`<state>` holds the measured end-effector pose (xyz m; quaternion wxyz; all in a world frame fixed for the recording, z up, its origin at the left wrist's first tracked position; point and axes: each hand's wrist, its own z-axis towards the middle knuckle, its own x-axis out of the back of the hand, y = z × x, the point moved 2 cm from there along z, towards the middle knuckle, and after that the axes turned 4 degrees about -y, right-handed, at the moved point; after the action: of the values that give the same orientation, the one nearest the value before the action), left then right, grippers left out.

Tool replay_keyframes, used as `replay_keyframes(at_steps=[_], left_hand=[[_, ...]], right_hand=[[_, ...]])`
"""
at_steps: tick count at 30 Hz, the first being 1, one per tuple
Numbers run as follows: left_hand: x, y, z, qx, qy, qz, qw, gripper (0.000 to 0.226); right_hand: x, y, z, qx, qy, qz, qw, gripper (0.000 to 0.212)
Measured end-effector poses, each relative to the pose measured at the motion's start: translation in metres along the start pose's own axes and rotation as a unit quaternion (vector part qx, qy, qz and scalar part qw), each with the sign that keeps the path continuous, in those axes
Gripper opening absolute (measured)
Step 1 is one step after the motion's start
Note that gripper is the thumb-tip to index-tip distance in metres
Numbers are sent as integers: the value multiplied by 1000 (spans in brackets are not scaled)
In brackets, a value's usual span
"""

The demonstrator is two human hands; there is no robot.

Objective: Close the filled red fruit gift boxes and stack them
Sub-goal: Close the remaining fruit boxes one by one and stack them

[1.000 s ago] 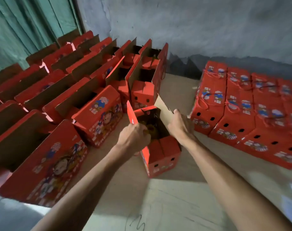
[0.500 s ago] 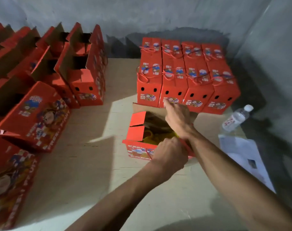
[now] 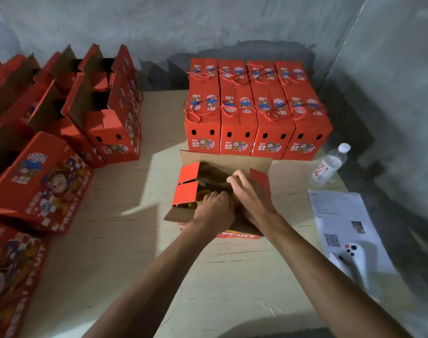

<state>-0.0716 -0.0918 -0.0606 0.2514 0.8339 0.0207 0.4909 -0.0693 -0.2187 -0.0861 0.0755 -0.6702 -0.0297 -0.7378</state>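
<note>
Fingers of the left hand (image 3: 214, 211) curl at the near flap of the open box (image 3: 187, 192); the right hand (image 3: 250, 193), fingers bent, reaches further in. Beyond, just touching, stand closed boxes (image 3: 254, 118).

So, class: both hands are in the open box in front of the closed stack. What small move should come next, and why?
Probably fold the two red side flaps inward: the open box still gapes, and both the left hand and right hand are already at its mouth.
</note>
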Motion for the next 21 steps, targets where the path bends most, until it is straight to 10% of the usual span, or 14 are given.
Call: replay_keyframes(at_steps=[3,10,21], left_hand=[[2,-13,0,30,-2,8,1000,33],[36,-43,-2,133,153,38,978,63],[15,-102,38,98,-13,93,991,100]], right_hand=[[12,12,-7,-29,73,-1,997,10],[14,62,-25,-190,74,-44,978,19],[-9,67,-60,-338,25,2,941,59]])
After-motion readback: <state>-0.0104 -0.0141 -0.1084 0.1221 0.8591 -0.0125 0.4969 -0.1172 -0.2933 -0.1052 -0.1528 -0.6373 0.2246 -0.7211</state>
